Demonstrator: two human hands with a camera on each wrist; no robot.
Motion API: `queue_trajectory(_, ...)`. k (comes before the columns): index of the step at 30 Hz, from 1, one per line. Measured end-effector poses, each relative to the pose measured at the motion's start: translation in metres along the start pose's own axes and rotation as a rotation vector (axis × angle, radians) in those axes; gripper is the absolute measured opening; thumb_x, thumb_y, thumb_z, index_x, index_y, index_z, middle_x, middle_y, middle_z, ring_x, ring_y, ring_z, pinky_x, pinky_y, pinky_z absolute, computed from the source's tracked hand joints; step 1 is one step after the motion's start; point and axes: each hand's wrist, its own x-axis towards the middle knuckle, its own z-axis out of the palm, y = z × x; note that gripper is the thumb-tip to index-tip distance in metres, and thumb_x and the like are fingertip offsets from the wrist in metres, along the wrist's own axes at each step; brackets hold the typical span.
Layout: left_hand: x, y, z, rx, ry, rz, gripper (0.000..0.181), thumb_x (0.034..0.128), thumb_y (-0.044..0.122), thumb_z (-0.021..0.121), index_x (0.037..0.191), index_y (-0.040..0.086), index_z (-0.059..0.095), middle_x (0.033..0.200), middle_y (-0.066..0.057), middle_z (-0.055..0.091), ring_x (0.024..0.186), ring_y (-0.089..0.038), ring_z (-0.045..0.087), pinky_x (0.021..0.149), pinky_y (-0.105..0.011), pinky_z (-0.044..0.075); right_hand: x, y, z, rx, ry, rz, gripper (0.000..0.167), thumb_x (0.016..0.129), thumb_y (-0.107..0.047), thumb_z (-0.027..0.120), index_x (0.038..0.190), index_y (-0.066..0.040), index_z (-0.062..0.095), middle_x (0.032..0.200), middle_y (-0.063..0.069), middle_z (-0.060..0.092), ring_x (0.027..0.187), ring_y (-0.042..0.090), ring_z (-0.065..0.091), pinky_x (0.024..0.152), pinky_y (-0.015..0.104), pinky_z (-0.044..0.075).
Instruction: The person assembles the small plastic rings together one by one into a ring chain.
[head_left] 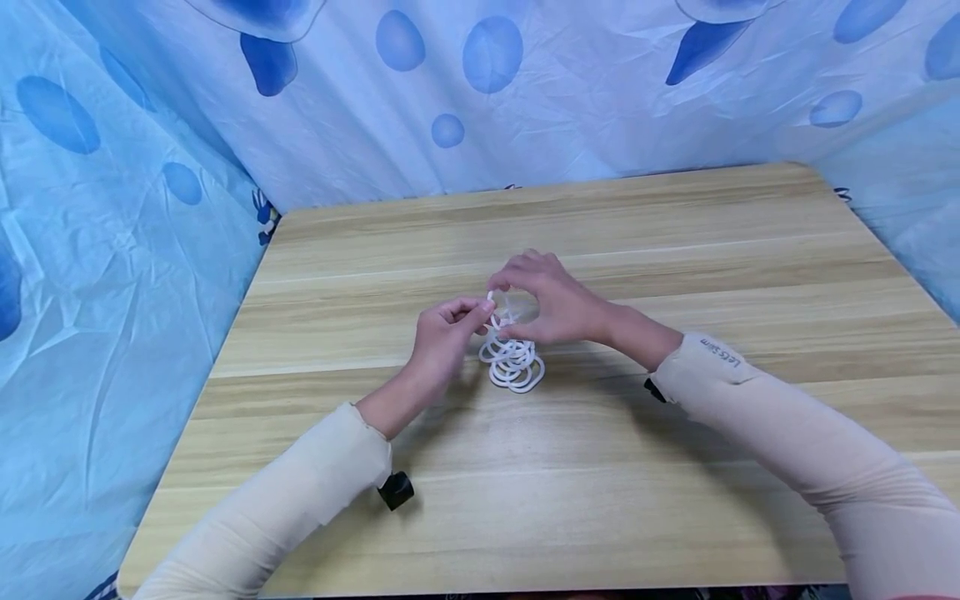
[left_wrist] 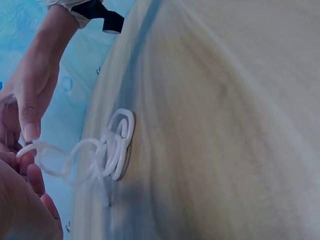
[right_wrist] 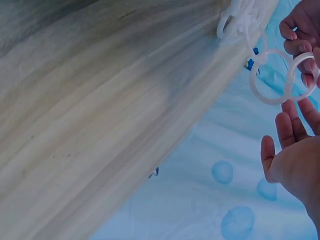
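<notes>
A chain of linked white plastic rings (head_left: 514, 365) lies partly heaped on the wooden table, its upper end raised. My left hand (head_left: 444, 337) pinches a ring at that raised end between thumb and fingers. In the left wrist view, this end ring (left_wrist: 30, 149) leads through linked rings to the heap (left_wrist: 118, 145). Curved over the chain from the right is my right hand (head_left: 558, 304), thumb and forefinger well apart. Its fingertips touch or come very near a raised ring (right_wrist: 270, 101) in the right wrist view; actual contact is unclear.
The wood-grain table (head_left: 585, 500) spreads around both hands. Blue patterned sheeting (head_left: 337, 125) hangs behind it and along its sides. A black piece (head_left: 396, 490) sits under the left cuff, another (head_left: 655, 390) under the right cuff.
</notes>
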Motion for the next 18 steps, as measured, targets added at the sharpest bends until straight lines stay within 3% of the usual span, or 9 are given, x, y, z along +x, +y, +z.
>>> queue_trajectory(4, 0.006, 0.003, -0.005, 0.002, 0.018, 0.039, 0.027, 0.0918, 0.025, 0.067, 0.104, 0.002, 0.069, 0.093, -0.008, 0.068, 0.083, -0.018, 0.060, 0.092, -0.043, 0.046, -0.004, 0.002, -0.009, -0.045, 0.078, 0.001, 0.060, 0.071, -0.031, 0.086, 0.121, -0.010, 0.061, 0.114, 0.006, 0.060, 0.107, 0.021, 0.046, 0.089, 0.044, 0.032)
queue_trajectory(8, 0.012, 0.003, -0.011, 0.013, 0.063, 0.057, 0.024, 0.0919, 0.024, 0.067, 0.104, 0.003, 0.069, 0.100, -0.014, 0.067, 0.082, -0.016, 0.058, 0.092, -0.047, 0.045, -0.012, 0.009, -0.022, -0.052, 0.167, 0.016, 0.052, 0.075, -0.022, 0.083, 0.120, -0.008, 0.062, 0.113, 0.005, 0.060, 0.108, 0.023, 0.048, 0.091, 0.046, 0.032)
queue_trajectory(13, 0.017, 0.000, -0.018, 0.041, 0.084, 0.023, 0.024, 0.0918, 0.026, 0.067, 0.104, 0.006, 0.069, 0.102, -0.012, 0.067, 0.087, -0.019, 0.059, 0.093, -0.045, 0.045, -0.025, 0.016, -0.033, -0.014, 0.221, 0.050, 0.039, 0.077, -0.007, 0.080, 0.113, -0.005, 0.064, 0.106, 0.006, 0.061, 0.100, 0.024, 0.048, 0.090, 0.046, 0.032)
queue_trajectory(18, 0.021, 0.001, -0.024, 0.061, 0.090, -0.020, 0.027, 0.0921, 0.026, 0.066, 0.107, 0.004, 0.068, 0.103, -0.011, 0.067, 0.088, -0.021, 0.059, 0.094, -0.044, 0.045, -0.036, 0.020, -0.037, -0.012, 0.239, 0.058, 0.033, 0.079, -0.005, 0.077, 0.110, -0.004, 0.065, 0.105, 0.008, 0.061, 0.100, 0.025, 0.048, 0.091, 0.047, 0.032)
